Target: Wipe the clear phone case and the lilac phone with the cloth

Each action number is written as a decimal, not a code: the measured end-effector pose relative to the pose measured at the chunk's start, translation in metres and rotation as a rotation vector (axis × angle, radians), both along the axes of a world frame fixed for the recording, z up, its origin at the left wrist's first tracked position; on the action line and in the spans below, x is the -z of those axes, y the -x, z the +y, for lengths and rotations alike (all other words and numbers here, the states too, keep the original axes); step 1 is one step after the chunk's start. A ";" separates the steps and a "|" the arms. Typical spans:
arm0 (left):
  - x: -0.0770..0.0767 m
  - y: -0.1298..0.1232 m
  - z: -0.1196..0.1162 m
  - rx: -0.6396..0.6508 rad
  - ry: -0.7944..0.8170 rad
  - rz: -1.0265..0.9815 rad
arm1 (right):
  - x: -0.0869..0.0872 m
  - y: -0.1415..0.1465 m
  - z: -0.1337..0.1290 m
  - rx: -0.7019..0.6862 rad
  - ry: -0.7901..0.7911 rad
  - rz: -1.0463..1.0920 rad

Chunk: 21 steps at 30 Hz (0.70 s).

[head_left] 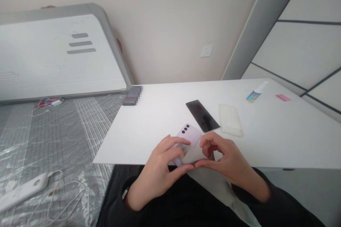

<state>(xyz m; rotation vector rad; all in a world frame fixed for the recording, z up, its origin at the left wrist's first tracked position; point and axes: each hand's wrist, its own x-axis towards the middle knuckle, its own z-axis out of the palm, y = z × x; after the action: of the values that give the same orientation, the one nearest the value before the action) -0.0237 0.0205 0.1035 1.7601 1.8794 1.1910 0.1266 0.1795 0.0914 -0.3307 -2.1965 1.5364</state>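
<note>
Your left hand (163,159) grasps a lilac phone (191,135) at the tabletop's (277,134) near edge — your right hand (224,151), grip unclear, curls over it; beyond lie a dark phone (202,115), 12 o'clock, and clear case (230,120), 1 o'clock.

Stretches out as a white table (160,113). Carries a black phone (202,116), a clear case (231,120) just beside it, a spray bottle (256,93) and pink piece (283,97) farther right, and a pixelated dark item (131,95) at the far left corner.
</note>
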 end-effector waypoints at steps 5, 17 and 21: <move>0.008 0.009 -0.010 -0.036 0.052 -0.017 | 0.000 -0.005 0.003 -0.074 0.070 -0.033; 0.020 0.028 -0.018 -0.219 0.150 0.087 | 0.031 -0.004 0.026 0.129 -0.356 -0.127; 0.020 0.024 -0.013 -0.166 0.115 -0.015 | 0.031 -0.005 0.013 0.009 -0.503 -0.104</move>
<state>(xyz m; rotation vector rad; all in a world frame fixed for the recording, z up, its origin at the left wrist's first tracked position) -0.0475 0.0074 0.0836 1.5573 2.0755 1.1231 0.1318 0.1922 0.0603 -0.2604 -2.5571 0.9273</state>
